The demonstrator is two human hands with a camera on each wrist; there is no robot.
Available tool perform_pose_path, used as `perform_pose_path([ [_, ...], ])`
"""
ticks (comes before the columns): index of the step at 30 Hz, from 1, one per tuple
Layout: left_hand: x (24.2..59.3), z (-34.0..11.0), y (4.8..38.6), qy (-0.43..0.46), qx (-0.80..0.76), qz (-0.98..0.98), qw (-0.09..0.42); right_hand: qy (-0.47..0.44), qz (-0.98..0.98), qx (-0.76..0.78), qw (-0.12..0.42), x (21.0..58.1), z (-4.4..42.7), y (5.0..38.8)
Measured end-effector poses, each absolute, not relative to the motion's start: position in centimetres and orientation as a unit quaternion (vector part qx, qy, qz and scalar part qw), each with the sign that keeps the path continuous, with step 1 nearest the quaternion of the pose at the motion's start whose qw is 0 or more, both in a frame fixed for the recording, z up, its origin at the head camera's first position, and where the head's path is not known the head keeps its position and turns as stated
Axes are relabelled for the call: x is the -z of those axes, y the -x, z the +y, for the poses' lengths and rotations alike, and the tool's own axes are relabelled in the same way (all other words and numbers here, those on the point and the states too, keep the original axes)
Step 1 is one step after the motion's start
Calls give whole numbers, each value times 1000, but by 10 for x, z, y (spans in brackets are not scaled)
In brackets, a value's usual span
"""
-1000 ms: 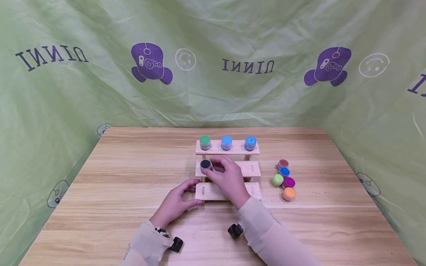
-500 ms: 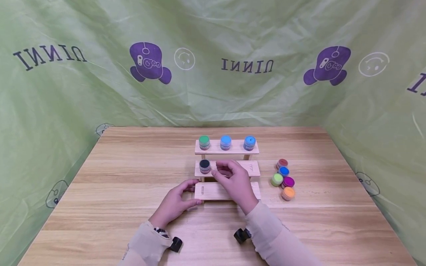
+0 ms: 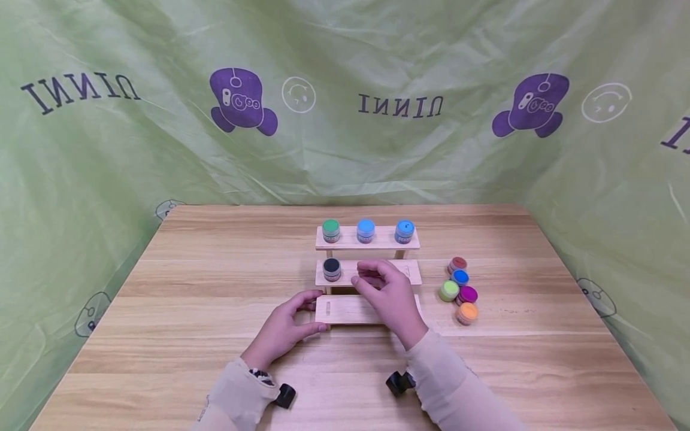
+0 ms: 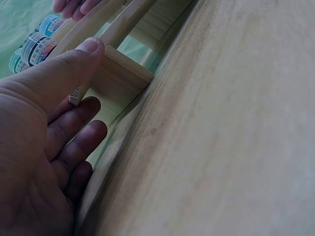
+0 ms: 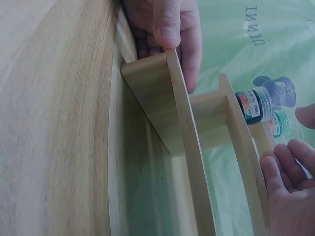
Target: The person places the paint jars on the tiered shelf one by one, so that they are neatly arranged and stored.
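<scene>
A three-step wooden rack [image 3: 347, 310] stands on the table. My left hand [image 3: 281, 329] holds the left end of its lowest step; in the left wrist view the thumb [image 4: 91, 45] lies on the edge with the fingers beside it. On the middle step's left end sits a paint jar with a black lid [image 3: 332, 269]. My right hand [image 3: 392, 302] hovers over the middle step, right of that jar, fingers loosely bent and holding nothing. The top step bears a green jar [image 3: 331, 231], a light blue jar [image 3: 365, 231] and a blue jar [image 3: 404, 231].
Right of the rack, several paint jars cluster on the wooden table [image 3: 188, 287]: brown-red [image 3: 457, 265], blue [image 3: 460, 278], light green [image 3: 448, 291], purple [image 3: 467, 295] and orange [image 3: 466, 313]. A green printed cloth [image 3: 334, 155] hangs around the table's back and sides.
My right hand has let go of the black-lidded jar, leaving it on the middle step, and moved a little to the right. My left hand stays on the rack.
</scene>
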State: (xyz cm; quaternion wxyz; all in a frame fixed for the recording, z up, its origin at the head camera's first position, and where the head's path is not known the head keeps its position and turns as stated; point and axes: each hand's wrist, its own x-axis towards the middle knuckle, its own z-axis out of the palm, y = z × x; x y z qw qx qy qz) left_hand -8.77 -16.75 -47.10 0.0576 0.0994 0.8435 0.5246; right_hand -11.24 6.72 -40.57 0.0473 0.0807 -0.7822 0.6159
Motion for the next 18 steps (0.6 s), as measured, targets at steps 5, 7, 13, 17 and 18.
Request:
perform_pose_path([
  [5,471,-167,88,-102,-525,843,56,-80,-788,-608,48,405,74,111],
  [7,471,-167,88,-102,-525,843,57,-78,-790,-606,47,405,76,111],
  [13,472,-168,88,-100,-521,846,56,-72,-795,-601,43,406,83,109],
  [17,472,-168,88,-98,-517,848,56,-68,-797,-599,39,405,87,107],
  [18,472,-168,88,-98,-517,849,54,-66,-797,-599,38,404,88,106],
])
